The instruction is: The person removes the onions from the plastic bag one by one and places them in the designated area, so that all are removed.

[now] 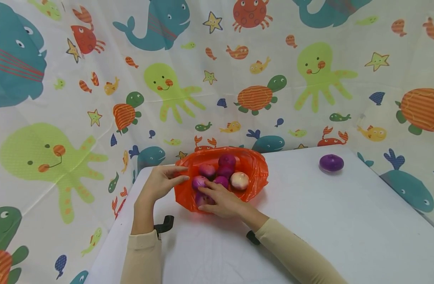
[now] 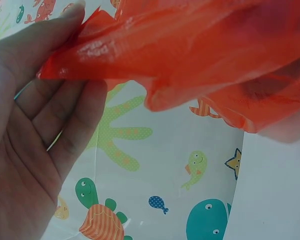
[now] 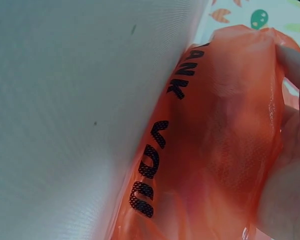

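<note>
A red plastic bag (image 1: 257,169) stands on the table with its mouth spread. Inside are several red onions (image 1: 227,161) and one pale onion (image 1: 240,180). My right hand (image 1: 224,201) reaches over the bag's front rim, its fingers and thumb around a red onion (image 1: 204,199) at the front left. Its fingertips overlap another onion (image 1: 199,182). My left hand (image 1: 160,183) is at the bag's left edge, thumb and fingers apart. In the left wrist view, a pointed fold of the bag (image 2: 105,55) extends between thumb and fingers. Black lettering shows on the bag (image 3: 205,125) in the right wrist view.
A single purple-red onion (image 1: 331,163) lies on the white table (image 1: 309,205) at the far right. Behind and to the left hangs a curtain (image 1: 217,51) printed with sea animals. Black wrist mounts (image 1: 164,225) stick out by both forearms.
</note>
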The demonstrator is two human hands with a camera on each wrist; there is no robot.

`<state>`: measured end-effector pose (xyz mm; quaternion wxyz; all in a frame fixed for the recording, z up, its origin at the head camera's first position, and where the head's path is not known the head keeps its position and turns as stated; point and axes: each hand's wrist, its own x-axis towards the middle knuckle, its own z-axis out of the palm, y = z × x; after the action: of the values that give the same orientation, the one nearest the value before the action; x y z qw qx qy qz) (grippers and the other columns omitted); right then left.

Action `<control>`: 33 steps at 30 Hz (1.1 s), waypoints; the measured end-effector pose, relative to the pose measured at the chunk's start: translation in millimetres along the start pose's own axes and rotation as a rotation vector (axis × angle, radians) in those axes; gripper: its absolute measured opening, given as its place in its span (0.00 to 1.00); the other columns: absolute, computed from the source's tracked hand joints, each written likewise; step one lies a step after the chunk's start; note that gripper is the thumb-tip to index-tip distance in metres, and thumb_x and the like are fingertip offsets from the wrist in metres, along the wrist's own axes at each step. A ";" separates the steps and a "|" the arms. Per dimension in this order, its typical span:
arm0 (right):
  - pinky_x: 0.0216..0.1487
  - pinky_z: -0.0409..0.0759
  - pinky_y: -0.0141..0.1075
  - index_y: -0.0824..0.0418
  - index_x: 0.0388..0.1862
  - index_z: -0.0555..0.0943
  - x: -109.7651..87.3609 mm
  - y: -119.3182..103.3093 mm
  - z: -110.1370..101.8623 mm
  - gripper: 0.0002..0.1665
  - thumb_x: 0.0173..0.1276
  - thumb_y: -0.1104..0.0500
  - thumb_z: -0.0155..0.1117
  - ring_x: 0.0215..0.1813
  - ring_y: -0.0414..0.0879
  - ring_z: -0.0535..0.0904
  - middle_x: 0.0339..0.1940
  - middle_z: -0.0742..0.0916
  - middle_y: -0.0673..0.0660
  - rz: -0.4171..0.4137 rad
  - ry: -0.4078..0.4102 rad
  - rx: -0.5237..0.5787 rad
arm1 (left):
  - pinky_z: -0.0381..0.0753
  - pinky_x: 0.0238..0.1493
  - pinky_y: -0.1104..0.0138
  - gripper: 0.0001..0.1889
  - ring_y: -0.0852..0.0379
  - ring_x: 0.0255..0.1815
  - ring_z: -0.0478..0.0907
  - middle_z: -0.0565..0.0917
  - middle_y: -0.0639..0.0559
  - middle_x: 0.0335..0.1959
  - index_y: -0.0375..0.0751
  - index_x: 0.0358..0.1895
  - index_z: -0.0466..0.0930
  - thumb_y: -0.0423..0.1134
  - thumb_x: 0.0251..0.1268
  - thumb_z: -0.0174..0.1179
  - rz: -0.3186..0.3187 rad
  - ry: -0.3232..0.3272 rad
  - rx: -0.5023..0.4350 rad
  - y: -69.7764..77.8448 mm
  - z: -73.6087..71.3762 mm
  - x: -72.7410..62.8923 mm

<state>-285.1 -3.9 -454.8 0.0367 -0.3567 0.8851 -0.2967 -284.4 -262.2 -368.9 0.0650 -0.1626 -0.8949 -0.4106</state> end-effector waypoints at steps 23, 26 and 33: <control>0.72 0.76 0.46 0.48 0.80 0.70 -4.0 -3.7 -1.7 0.40 0.74 0.37 0.64 0.69 0.46 0.67 0.67 0.72 0.52 -0.001 -0.020 0.000 | 0.91 0.46 0.61 0.21 0.52 0.44 0.90 0.91 0.48 0.47 0.50 0.57 0.89 0.53 0.65 0.72 -0.005 -0.004 -0.016 0.0 -0.8 -0.5; 0.72 0.77 0.46 0.50 0.78 0.72 -4.0 -4.6 -2.0 0.39 0.74 0.37 0.65 0.69 0.47 0.67 0.67 0.72 0.52 -0.007 -0.016 0.007 | 0.91 0.46 0.62 0.20 0.52 0.43 0.90 0.91 0.48 0.46 0.50 0.57 0.90 0.53 0.65 0.72 0.000 -0.003 -0.019 0.2 -0.9 -0.5; 0.72 0.78 0.47 0.50 0.69 0.73 -3.0 -5.6 -2.8 0.32 0.73 0.38 0.67 0.68 0.47 0.71 0.65 0.78 0.51 -0.022 -0.016 0.001 | 0.91 0.46 0.62 0.20 0.53 0.43 0.90 0.91 0.49 0.45 0.50 0.57 0.90 0.52 0.65 0.73 -0.004 -0.001 -0.016 1.0 -0.5 -1.1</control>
<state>-280.2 -3.7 -449.9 0.0406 -0.3686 0.8807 -0.2947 -283.0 -262.2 -368.1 0.0625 -0.1614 -0.8920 -0.4177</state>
